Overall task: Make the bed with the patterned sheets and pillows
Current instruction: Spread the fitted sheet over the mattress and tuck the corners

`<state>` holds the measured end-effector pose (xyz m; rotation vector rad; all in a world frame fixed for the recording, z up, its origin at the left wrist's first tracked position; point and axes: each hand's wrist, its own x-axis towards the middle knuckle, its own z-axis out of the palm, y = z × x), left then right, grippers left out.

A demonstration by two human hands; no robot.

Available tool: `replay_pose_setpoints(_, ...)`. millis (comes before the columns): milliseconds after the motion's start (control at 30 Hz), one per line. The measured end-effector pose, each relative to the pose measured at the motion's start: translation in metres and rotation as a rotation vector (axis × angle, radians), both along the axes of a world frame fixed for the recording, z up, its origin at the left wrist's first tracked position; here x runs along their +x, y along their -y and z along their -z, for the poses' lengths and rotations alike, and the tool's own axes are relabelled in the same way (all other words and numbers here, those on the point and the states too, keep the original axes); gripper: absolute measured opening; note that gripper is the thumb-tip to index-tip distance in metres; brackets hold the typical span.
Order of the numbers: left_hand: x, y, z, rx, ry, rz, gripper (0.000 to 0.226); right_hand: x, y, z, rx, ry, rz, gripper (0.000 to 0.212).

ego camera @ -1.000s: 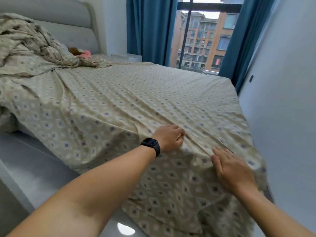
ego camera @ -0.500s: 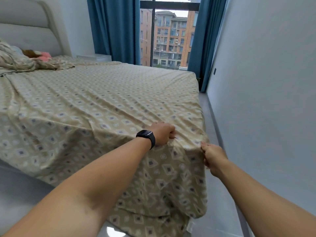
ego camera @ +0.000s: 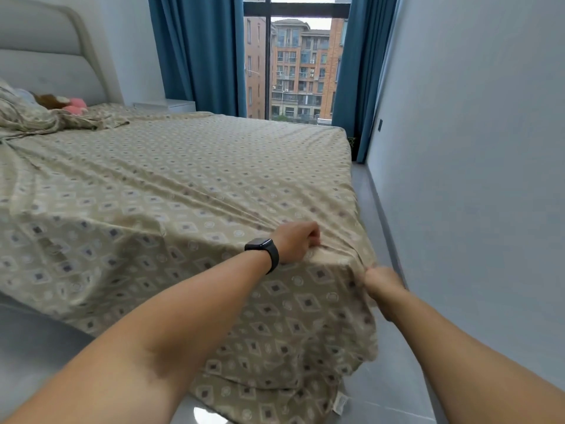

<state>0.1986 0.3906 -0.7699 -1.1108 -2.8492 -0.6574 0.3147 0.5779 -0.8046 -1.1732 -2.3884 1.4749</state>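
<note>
**Sheet corner in both our fists, bed half made**

Sheet first: the beige patterned cotton sheet with small diamond motifs lies spread over most of the mattress and hangs down the near side toward the grey floor. Our left hand, with a black wristwatch on the wrist, is curled tight into a bunch of fabric at the near right corner of the bed. Our right hand pinches the sheet's hanging edge just beside that corner, fingers closed on the cloth. Creases fan out from the left fist across the bed, so we judge the fabric is under tension.

We reckon the spreading is largely done; what remains is squaring and smoothing this corner, and the wrinkles running toward the head of the bed. A crumpled heap of matching patterned bedding sits at the padded grey headboard, and we see no pillow laid in place.

A pink and brown soft toy lies by that heap and would need moving. The pale wall stands near the bed's foot, leaving a narrow strip to work in. Blue curtains frame the window beyond.
</note>
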Motion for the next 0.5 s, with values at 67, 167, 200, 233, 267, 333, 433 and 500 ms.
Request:
replay_pose_setpoints(67,-0.002,0.000,0.001,0.035,-0.016,0.027,0.007,0.000,-0.007,0.011,-0.103,0.070,-0.034,0.037)
replay_pose_setpoints(167,0.000,0.001,0.002,-0.025,-0.040,0.024,0.032,-0.007,-0.012,0.012,-0.020,-0.078,-0.032,0.035)
replay_pose_setpoints(200,0.003,0.002,0.001,-0.061,-0.032,0.026,0.044,-0.008,-0.010,0.007,-0.041,-0.143,-0.039,0.035)
replay_pose_setpoints(233,0.006,0.002,0.001,-0.106,-0.017,0.034,0.054,-0.011,-0.007,0.004,-0.078,-0.185,-0.058,0.036)
replay_pose_setpoints(267,0.007,0.002,0.002,-0.155,-0.001,0.047,0.062,-0.013,-0.004,0.002,-0.129,-0.193,-0.086,0.039)
replay_pose_setpoints(333,0.008,0.001,0.004,-0.241,0.016,0.076,0.073,-0.023,-0.004,0.007,-0.224,-0.149,-0.108,0.049)
replay_pose_setpoints(433,0.008,0.000,0.007,-0.317,0.032,0.093,0.082,-0.031,-0.001,0.003,-0.338,-0.146,-0.067,0.049)
replay_pose_setpoints(500,0.010,-0.001,0.007,-0.345,0.028,0.095,0.089,-0.029,-0.001,-0.011,-0.282,-0.153,-0.033,0.041)
